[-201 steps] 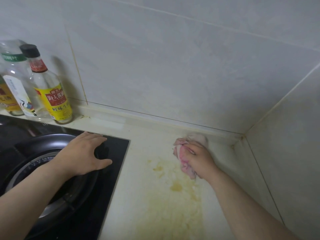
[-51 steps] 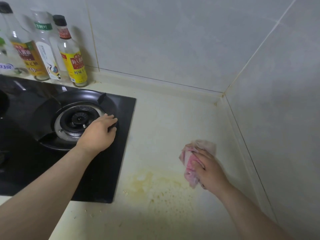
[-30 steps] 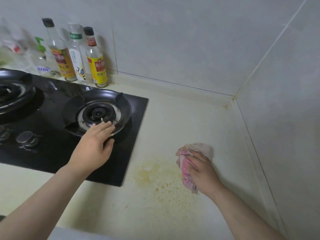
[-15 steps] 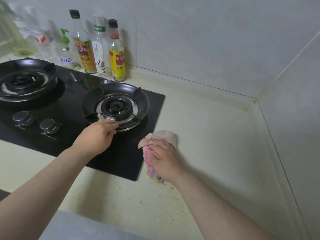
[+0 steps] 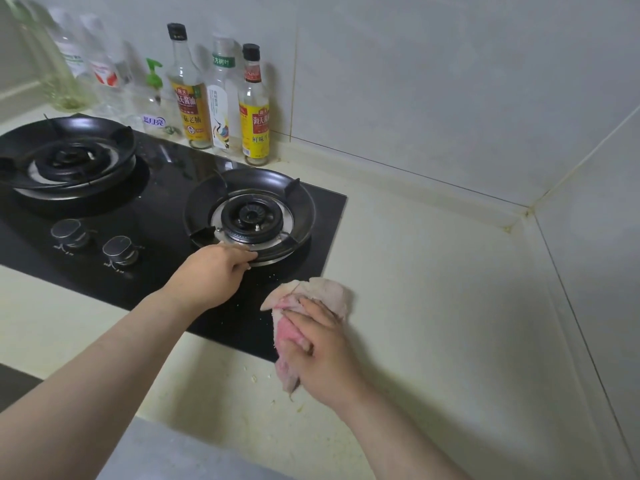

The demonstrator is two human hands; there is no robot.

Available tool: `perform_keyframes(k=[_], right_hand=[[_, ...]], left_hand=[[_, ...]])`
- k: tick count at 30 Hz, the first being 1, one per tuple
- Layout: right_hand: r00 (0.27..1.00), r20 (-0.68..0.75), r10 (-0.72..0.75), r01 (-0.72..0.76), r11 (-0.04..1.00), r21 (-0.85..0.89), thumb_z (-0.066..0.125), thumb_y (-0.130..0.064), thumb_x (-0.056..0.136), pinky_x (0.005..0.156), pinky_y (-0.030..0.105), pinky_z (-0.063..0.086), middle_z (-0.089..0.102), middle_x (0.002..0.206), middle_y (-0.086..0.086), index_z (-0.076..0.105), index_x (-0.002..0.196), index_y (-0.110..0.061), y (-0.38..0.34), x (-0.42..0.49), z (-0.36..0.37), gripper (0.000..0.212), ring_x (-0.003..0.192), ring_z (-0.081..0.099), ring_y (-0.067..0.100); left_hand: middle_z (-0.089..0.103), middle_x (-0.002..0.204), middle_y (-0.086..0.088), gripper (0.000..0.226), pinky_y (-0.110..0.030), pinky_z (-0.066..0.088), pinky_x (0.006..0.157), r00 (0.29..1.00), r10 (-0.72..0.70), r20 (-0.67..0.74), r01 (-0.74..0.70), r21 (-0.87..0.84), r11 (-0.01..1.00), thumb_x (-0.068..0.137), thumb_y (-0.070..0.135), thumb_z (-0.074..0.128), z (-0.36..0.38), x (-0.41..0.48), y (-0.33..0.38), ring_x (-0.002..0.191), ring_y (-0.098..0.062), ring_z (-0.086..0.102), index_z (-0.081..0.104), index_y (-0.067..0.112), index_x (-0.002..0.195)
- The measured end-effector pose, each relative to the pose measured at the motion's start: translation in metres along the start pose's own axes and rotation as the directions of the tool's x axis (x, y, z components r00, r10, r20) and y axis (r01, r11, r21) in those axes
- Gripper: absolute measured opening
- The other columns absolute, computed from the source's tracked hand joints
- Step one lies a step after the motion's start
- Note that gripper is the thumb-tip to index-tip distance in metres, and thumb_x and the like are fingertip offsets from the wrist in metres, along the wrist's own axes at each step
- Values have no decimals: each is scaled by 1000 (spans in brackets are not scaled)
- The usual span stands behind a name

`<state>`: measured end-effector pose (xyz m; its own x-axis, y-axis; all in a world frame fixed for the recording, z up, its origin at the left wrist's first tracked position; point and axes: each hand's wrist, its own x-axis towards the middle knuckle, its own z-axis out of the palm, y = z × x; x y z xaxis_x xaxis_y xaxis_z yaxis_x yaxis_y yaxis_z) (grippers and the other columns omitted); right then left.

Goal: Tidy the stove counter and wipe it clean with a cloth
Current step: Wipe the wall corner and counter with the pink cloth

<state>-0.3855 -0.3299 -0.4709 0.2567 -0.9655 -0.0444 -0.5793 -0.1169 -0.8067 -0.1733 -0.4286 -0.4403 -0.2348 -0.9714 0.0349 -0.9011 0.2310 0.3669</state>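
Observation:
A crumpled pink and white cloth point(image 5: 311, 299) lies pressed on the pale counter point(image 5: 433, 306) at the front right corner of the black glass stove point(image 5: 166, 209). My right hand point(image 5: 322, 355) grips the cloth from above. My left hand point(image 5: 211, 275) rests on the stove, fingers curled against the front rim of the right burner ring point(image 5: 249, 213). Small crumbs lie on the counter just left of the cloth.
A left burner point(image 5: 65, 157) and two knobs point(image 5: 97, 242) sit on the stove. Several sauce bottles point(image 5: 221, 98) stand in a row along the tiled back wall. A side wall point(image 5: 595, 237) closes the counter on the right.
My right hand has dragged the cloth left across the stained patch to the stove's corner. The view has swung left, bringing the whole stove in. My left hand stays on the burner rim.

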Motion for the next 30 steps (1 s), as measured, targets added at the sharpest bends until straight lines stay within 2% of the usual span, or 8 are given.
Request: perform_keyframes(k=[3, 5, 8, 16, 21, 23, 26, 30], right_hand=[[993, 2, -122, 115, 928, -354, 36, -54, 84, 117, 21, 1, 30, 153, -15, 55, 135, -33, 1, 6, 9, 58, 138, 10, -2], [992, -5, -129, 114, 894, -433, 35, -54, 84, 119, 32, 8, 33, 153, -10, 56, 131, -34, 2, 14, 11, 55, 140, 16, 11], [997, -24, -77, 53, 856, -514, 47, -46, 83, 118, 43, 17, 31, 150, -12, 52, 128, -38, 5, 31, 12, 46, 142, 21, 16], [985, -40, 169, -165, 839, -519, 58, -35, 89, 121, 43, 9, 13, 161, -3, 38, 146, -33, 28, 123, -38, 60, 148, 9, 20], [987, -102, 127, -162, 830, -533, 46, -33, 98, 121, 37, 10, 24, 158, 2, 42, 145, -26, 40, 184, -62, 48, 146, 17, 22], [990, -113, 81, -130, 830, -543, 48, -26, 97, 120, 37, 16, 33, 154, 2, 43, 144, -25, 44, 207, -72, 47, 143, 25, 22], [977, -130, 168, -209, 872, -442, 47, -26, 97, 115, 40, 29, 36, 151, 5, 49, 140, -25, 44, 234, -85, 42, 139, 35, 26], [981, -108, 163, -195, 871, -451, 48, -36, 94, 119, 33, 19, 32, 155, 4, 52, 138, -28, 48, 239, -90, 45, 142, 26, 24]], left_hand=[[57, 137, 4, 37, -34, 38, 110, 999, 21, 25, -21, 2, 1000, 97, 14, 51, -1, 2, -5, 131, -16, 48, 60, 22, 132], [56, 138, 5, 41, -33, 38, 110, 999, 19, 37, -19, -1, 1000, 96, 10, 48, -2, 4, -5, 131, -16, 47, 58, 24, 133], [55, 139, 6, 45, -31, 39, 108, 999, 8, 44, -7, -9, 1000, 95, 7, 47, -3, 5, -4, 131, -15, 47, 56, 27, 134], [54, 139, 10, 48, -26, 36, 107, 1000, 10, -16, -11, -66, 998, 94, 6, 47, -2, 4, -5, 133, -12, 44, 54, 29, 136], [57, 136, 7, 48, -25, 32, 109, 995, 79, -54, -83, -78, 993, 90, 3, 55, 6, 4, -12, 131, -14, 49, 60, 27, 131], [61, 132, 4, 48, -27, 33, 105, 996, 79, -47, -82, -68, 994, 85, -1, 61, 8, 5, -15, 127, -19, 53, 65, 25, 125], [69, 119, 0, 53, -31, 40, 97, 996, 80, -25, -81, -22, 997, 70, -7, 72, 12, 5, -19, 113, -24, 64, 72, 23, 114], [70, 118, -2, 55, -35, 42, 99, 994, 111, -11, -111, -30, 993, 69, -6, 72, 13, 5, -22, 113, -24, 65, 71, 24, 115]])
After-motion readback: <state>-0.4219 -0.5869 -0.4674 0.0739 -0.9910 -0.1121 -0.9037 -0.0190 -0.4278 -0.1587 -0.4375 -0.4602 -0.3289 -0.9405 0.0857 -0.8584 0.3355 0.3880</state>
